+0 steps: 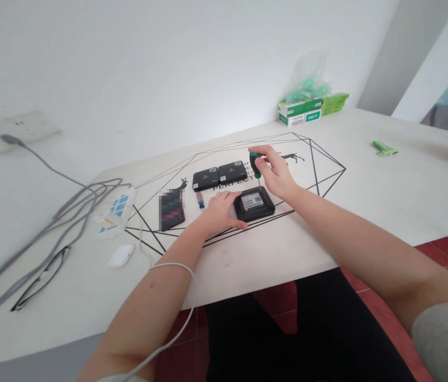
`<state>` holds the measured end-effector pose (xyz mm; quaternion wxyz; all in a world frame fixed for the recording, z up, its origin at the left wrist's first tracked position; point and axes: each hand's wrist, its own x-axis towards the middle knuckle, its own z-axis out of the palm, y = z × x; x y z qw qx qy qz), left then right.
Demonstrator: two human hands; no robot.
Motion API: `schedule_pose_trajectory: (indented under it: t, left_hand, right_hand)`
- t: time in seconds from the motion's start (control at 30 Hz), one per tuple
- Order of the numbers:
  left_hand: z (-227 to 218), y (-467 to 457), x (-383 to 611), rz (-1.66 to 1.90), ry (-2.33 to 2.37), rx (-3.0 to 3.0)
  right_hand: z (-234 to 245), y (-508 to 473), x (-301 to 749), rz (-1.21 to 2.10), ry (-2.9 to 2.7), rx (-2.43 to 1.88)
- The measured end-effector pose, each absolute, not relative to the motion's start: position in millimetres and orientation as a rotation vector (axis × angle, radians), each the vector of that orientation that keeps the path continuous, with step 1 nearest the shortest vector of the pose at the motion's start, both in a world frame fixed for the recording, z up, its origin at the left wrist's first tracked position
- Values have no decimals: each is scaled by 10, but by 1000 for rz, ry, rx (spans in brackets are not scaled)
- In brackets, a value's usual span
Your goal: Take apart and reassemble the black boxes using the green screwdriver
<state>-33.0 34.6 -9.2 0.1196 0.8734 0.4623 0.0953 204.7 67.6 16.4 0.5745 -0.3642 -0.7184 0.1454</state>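
The right hand point(277, 172) grips a green-and-black screwdriver point(254, 162), its shaft reaching the far edge of a square, pale-labelled black electronic box point(264, 211); the left hand point(219, 212), loosely spread, rests against the box's left side. The box lies flat on a white table point(367, 207) printed with black lines, beside a white wall point(168, 79). Two similar boxes point(206, 179) and a phone point(173, 211) lie near; a thin cable point(192, 297) crosses the left forearm point(156, 302).

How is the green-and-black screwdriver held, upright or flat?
Roughly upright: the right hand grips the screwdriver by its handle on top, with the thin shaft pointing down to the black device.
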Motion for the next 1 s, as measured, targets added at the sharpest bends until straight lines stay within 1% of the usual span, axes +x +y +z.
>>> schedule_pose_trajectory:
  t: [0.17,0.37,0.73,1.0]
  left_hand:
    - [-123,372,-360,281,1335,2581]
    - [-127,379,-358,274,1348,2568]
    - [-130,376,-369,285,1339,2589]
    - [-118,374,-360,270,1341,2597]
  right_hand:
    - [170,710,2042,457,-1626,-804]
    - [89,795,1997,429,-1580,-754]
    - [165,725,1986,535,-1567,-854]
    - [92,761,1966,596,-1566,-608]
